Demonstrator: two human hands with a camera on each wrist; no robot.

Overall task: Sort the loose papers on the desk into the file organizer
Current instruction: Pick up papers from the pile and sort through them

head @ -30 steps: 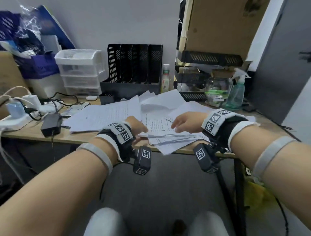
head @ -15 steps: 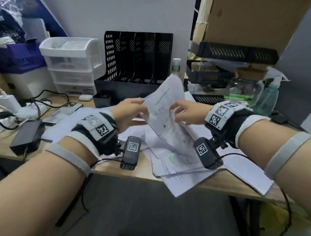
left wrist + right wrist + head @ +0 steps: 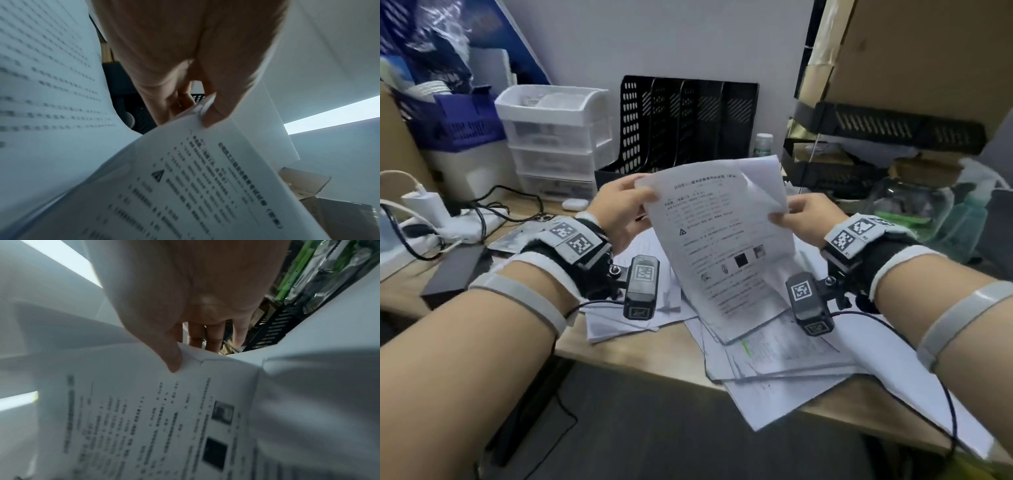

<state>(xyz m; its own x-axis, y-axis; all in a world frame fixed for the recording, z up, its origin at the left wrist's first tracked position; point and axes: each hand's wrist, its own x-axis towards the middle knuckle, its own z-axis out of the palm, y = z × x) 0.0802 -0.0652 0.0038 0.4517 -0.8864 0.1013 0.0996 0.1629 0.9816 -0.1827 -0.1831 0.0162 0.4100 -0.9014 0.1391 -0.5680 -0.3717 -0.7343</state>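
Observation:
A thin stack of printed sheets (image 3: 717, 246) is held up, tilted, above the desk. My left hand (image 3: 625, 209) pinches its top left corner, thumb on the printed face (image 3: 213, 113). My right hand (image 3: 803, 219) pinches the right edge, thumb on top (image 3: 170, 356) and fingers behind. The stack's lower edge rests on the loose papers (image 3: 774, 356) spread over the desk. The black perforated file organizer (image 3: 685, 126) stands upright against the wall behind the sheets, its slots looking empty.
White plastic drawers (image 3: 551, 137) stand left of the organizer. A power strip, cables and a black adapter (image 3: 457, 270) lie at the left. Black trays, a jar (image 3: 907, 209) and a spray bottle crowd the right under a cardboard box. Papers overhang the desk's front edge (image 3: 661, 353).
Both hands took sheets from the pile and lifted them. The stack now stands higher and squarer to me, held at both sides. The head camera has moved closer to the desk.

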